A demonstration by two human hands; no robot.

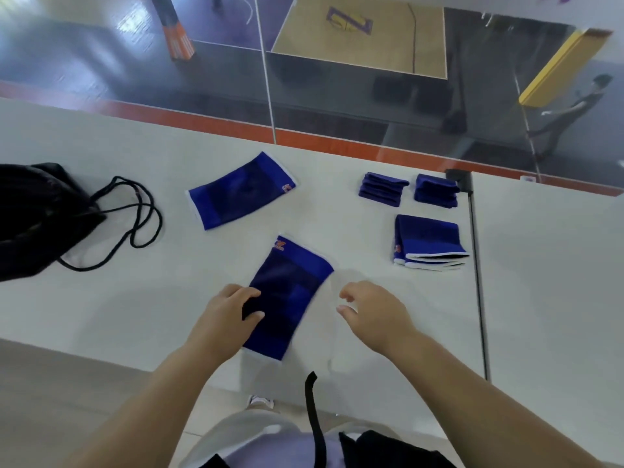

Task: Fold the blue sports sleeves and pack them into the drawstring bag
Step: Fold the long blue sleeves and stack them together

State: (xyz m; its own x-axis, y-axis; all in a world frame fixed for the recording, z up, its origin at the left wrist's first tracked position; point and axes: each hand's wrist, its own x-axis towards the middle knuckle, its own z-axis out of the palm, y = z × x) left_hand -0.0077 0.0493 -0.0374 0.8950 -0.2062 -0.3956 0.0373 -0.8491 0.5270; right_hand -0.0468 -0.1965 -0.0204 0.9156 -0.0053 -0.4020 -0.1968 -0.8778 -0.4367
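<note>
Left hand [226, 310] grips flat blue sleeve [287, 295] on white table [540, 282] | right hand [373, 314] loosely curled, empty | drawstring bag [37, 214] far left

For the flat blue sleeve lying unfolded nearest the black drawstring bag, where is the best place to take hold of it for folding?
Judging by its pose, pinch the flat blue sleeve at one white-trimmed short end, likely the lower-left one nearest the black drawstring bag, coming from above. It lies flat and slanted with both ends free, so that end can be lifted over toward the logo end.
</note>
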